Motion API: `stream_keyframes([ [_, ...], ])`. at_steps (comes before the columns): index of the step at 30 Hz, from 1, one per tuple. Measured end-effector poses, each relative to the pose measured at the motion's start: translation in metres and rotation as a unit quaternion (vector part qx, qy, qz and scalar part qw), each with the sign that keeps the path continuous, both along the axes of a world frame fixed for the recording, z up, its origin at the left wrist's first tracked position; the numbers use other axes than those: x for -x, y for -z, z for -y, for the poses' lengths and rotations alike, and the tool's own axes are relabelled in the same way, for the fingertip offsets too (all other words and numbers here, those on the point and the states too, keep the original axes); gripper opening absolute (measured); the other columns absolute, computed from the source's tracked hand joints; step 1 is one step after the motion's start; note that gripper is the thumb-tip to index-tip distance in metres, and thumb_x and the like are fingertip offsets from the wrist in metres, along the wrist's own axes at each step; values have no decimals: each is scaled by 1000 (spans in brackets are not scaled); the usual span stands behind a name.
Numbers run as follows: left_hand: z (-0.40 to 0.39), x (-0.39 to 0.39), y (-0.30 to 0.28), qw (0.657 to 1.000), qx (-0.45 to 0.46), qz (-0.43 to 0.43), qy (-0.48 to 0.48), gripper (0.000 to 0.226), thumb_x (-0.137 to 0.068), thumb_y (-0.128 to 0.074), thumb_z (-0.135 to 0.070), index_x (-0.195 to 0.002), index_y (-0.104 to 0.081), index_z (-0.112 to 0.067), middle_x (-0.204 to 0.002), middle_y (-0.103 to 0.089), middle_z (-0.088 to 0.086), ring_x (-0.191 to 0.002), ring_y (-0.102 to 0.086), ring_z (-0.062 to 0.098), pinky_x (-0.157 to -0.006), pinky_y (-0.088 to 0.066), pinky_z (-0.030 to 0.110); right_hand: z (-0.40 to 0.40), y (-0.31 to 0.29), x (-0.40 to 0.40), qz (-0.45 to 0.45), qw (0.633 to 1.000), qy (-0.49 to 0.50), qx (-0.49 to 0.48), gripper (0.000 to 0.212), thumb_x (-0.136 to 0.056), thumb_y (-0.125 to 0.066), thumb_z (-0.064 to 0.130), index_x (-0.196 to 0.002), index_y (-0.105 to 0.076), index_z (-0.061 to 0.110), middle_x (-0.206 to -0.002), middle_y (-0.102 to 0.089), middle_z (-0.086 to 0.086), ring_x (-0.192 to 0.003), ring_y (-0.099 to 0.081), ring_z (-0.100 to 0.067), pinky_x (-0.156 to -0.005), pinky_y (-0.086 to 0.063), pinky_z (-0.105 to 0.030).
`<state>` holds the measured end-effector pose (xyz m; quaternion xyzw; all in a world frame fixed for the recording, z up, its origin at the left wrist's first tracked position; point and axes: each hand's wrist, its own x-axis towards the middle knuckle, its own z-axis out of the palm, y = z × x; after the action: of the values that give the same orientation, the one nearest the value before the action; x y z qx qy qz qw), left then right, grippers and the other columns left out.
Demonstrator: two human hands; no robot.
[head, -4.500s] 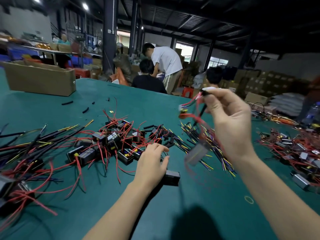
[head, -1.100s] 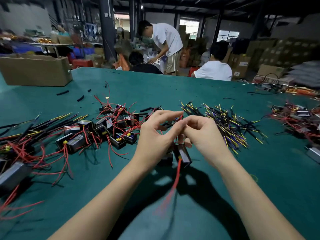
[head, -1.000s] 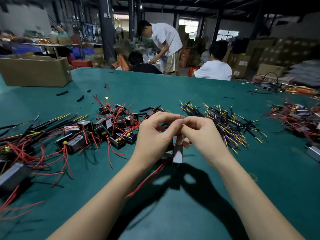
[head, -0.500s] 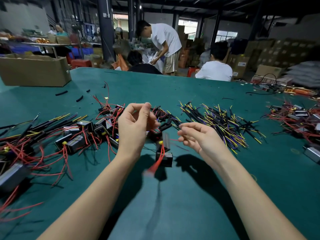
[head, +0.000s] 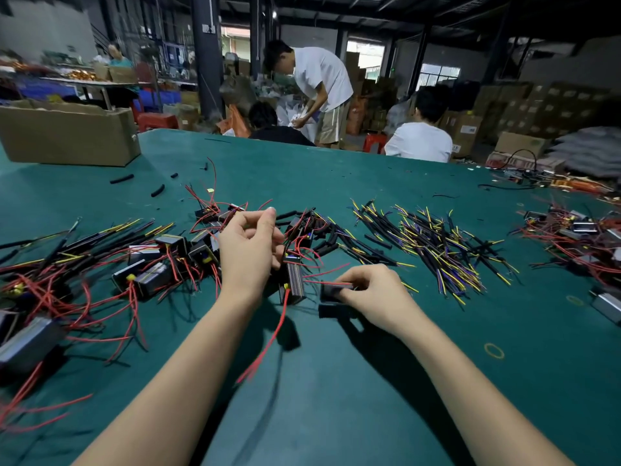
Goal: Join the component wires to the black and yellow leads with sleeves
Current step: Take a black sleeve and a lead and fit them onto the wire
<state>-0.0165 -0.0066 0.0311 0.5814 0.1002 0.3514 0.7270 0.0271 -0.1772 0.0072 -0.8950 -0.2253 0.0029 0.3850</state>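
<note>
Black component (head: 293,280) dangles, red wires (head: 268,341) trailing; leads (head: 437,250) piled.

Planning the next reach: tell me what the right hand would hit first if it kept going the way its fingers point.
The right hand points left, pinching a small black part. Straight on, it would likely meet the black component hanging below the left hand first, though depth is uncertain from one view.

I can read no text from here. The brown cardboard boxes (head: 465,131) stacked beyond my green worktop (head: 336,169) carry small white labels, but their print is too blurred to make out.
</note>
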Motion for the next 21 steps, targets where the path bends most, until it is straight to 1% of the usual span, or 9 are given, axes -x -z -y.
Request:
stream_keyframes([
  [2, 4, -1, 2, 999, 27, 4, 38, 15, -96, -55, -16, -83, -52, -10, -48, -56, -5, -31, -43, 5, -32, -32, 15, -9, 1, -5, -32, 997, 37, -52, 9, -81, -66, 8, -79, -73, 13, -58, -57, 4, -48, -43, -4, -42, -32, -9],
  [4, 10, -2, 5, 996, 33, -4, 80, 15, -95, -56, -16, -83, -53, -8, -48, -57, -3, -30, -42, 6, -32, -32, 15, -23, 3, -10, -32, 997, 40, -56, 7, -80, -67, 6, -76, -72, 11, -60, -59, 0, -49, -47, -8, -43, -36, -10],
  [6, 15, -4, 10, 994, 23, -18, 108, 15, -94, -57, -16, -82, -54, -8, -49, -56, -2, -31, -41, 6, -32, -32, 15, -37, 1, -16, -25, 998, 29, -54, 14, -78, -66, 4, -69, -67, 14, -62, -60, -4, -52, -50, -12, -47, -41, -13],
  [9, 17, -5, 16, 992, 9, -39, 119, 14, -94, -57, -15, -82, -55, -9, -47, -56, -4, -32, -43, 6, -31, -32, 15, -40, -7, -33, -4, 998, 43, -42, 24, -76, -71, 9, -60, -60, 22, -56, -57, 5, -50, -46, -1, -45, -34, -6],
  [11, 17, -6, 19, 993, 18, -44, 112, 14, -94, -57, -16, -83, -55, -9, -47, -55, -4, -33, -43, 6, -31, -32, 15, -31, -12, -48, -6, 995, 78, -59, 13, -76, -74, 14, -68, -66, 20, -58, -58, 6, -52, -46, 1, -49, -34, -6],
  [13, 18, -7, 21, 993, 34, -43, 104, 14, -94, -57, -16, -83, -55, -9, -47, -54, -3, -34, -43, 7, -32, -32, 15, -19, -17, -60, -33, 984, 130, -114, 6, -77, -72, 12, -73, -69, 14, -62, -60, 1, -52, -48, -5, -59, -40, -16],
  [15, 19, -7, 22, 993, 39, -42, 102, 14, -94, -57, -17, -84, -55, -9, -48, -54, -3, -34, -44, 7, -32, -32, 15, -13, -20, -65, -49, 975, 153, -154, 11, -78, -68, 7, -70, -67, 14, -64, -61, -6, -49, -50, -11, -58, -41, -25],
  [18, 22, -6, 21, 992, 24, -30, 117, 15, -95, -57, -17, -82, -54, -10, -47, -54, -2, -34, -44, 9, -32, -33, 16, -19, -16, -60, -67, 981, 110, -147, 17, -77, -68, 1, -75, -62, 17, -73, -64, -10, -51, -56, -15, -57, -46, -27],
  [21, 24, -3, 20, 990, -1, -19, 142, 16, -96, -55, -17, -81, -53, -10, -49, -54, 0, -34, -44, 11, -33, -34, 17, -34, -6, -47, -120, 982, 44, -142, 18, -78, -71, -1, -85, -63, 14, -83, -65, -13, -68, -60, -23, -76, -54, -39],
])
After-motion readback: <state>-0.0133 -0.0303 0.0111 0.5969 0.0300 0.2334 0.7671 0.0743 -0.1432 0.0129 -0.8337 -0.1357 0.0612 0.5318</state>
